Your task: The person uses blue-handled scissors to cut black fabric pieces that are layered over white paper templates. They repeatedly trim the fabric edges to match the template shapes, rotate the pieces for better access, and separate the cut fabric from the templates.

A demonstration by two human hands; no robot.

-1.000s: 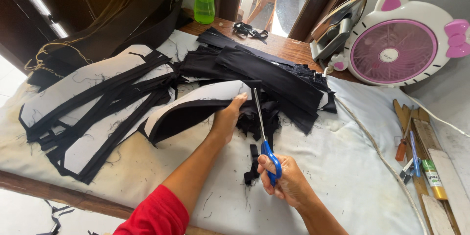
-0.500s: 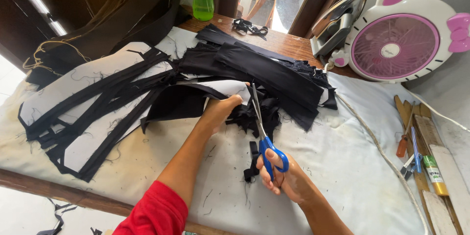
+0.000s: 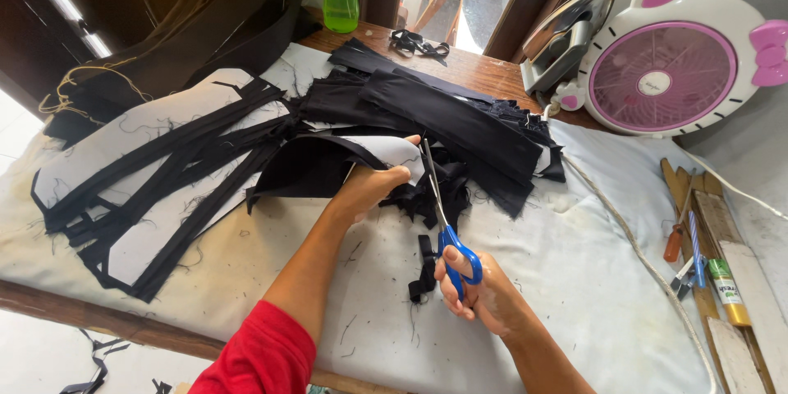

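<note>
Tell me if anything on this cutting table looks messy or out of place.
Black fabric offcuts and loose threads litter the padded white table cover beside the right hand holding the blue-handled scissors. More black scraps lie on the floor below.

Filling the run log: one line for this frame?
left hand: holds fabric piece | right hand: scissors, blades at fabric edge | table: black strips

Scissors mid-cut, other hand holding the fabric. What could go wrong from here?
1. The left hand grips the black-and-white fabric piece right beside the blades of the blue-handled scissors; fingers could get nicked.
2. Black scraps lie under the right hand and could snag the blades.
</note>
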